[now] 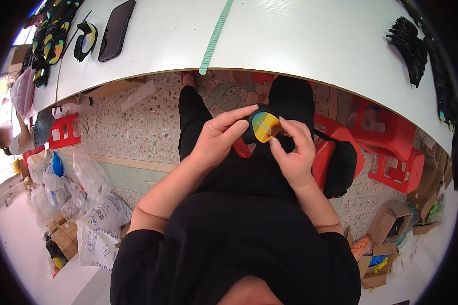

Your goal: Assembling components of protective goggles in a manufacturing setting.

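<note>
Above my lap, just off the table's near edge, I hold a pair of sunglasses with a black frame and a mirrored lens [263,126] that shines yellow, orange and blue. My left hand [221,133] pinches the black frame side between thumb and fingers. At the lens's other edge, the thumb and fingers of my right hand [296,147] are closed on it. Whether the lens is fully seated in the frame, I cannot tell. Similar sunglasses [86,40] lie on the white table [300,35] at the far left, beside a dark phone [117,30].
A green strip [217,38] runs across the table. Black frames [411,51] are stacked at the right; many mirrored sunglasses [51,40] line the far left. Red stools [381,132] stand right, plastic bags [61,188] and cartons [389,223] on the floor. Another person [28,134] is at far left.
</note>
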